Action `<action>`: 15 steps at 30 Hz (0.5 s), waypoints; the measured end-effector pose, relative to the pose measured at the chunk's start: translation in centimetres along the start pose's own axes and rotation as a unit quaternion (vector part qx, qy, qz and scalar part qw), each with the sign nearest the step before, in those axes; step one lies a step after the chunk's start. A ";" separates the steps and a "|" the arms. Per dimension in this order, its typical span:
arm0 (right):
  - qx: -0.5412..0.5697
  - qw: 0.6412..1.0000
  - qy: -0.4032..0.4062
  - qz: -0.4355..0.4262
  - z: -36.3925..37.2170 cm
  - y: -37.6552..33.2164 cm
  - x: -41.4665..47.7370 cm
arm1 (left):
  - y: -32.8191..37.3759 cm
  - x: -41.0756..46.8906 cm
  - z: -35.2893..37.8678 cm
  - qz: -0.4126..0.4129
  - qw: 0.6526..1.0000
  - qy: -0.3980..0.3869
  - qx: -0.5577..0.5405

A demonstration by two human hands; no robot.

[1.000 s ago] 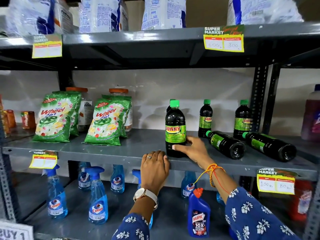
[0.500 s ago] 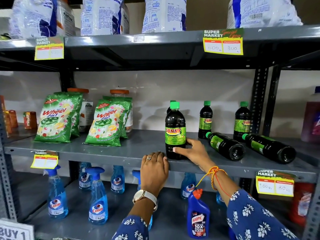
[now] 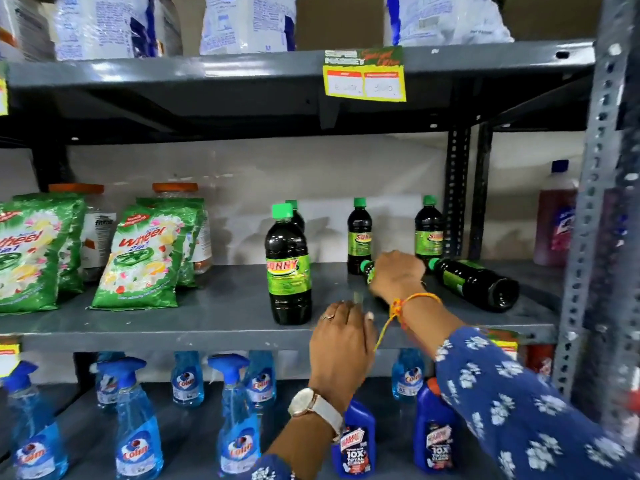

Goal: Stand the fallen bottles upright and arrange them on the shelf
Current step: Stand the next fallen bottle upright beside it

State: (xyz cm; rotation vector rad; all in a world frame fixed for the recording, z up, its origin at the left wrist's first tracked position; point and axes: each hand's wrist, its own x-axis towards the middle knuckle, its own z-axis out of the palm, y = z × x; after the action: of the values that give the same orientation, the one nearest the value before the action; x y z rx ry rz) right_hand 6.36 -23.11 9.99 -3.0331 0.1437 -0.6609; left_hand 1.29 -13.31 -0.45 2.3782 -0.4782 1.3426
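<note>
Grey metal shelf against a pale wall — right hand wraps a fallen bottle; left hand rests loosely curled, holding nothing, on the shelf edge.

Left hand: palm down, fingers curled forward, wrist straight, arm rising from below. Right hand: arm extended forward, fingers curled downward in a grasping pose; grip hidden.

Light: we see bright, even daylight – glare on the upper shelf edge.
Blur: motion smear right of it, price tag unreadable.
</note>
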 end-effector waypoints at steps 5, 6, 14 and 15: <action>-0.122 0.992 -0.013 0.000 2.0 -0.3 1.9 | 0.2 0.6 1.9 -0.036 0.994 -0.058 0.090; -0.139 0.990 -0.009 -0.001 2.3 0.0 2.0 | 0.2 0.5 2.1 -0.034 0.993 -0.056 0.098; -0.011 0.990 0.130 -0.051 4.3 2.7 1.2 | 0.0 0.7 3.0 -0.037 0.990 -0.058 0.120; 0.032 0.986 0.151 -0.055 4.3 3.1 1.2 | 0.0 0.7 3.0 -0.038 0.991 -0.055 0.119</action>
State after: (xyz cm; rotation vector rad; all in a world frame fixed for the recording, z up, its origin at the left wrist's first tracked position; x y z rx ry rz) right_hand 8.94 -26.24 6.37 -2.8764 -0.0390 -1.1100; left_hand 3.79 -14.81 -1.30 2.6460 -0.2673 1.3026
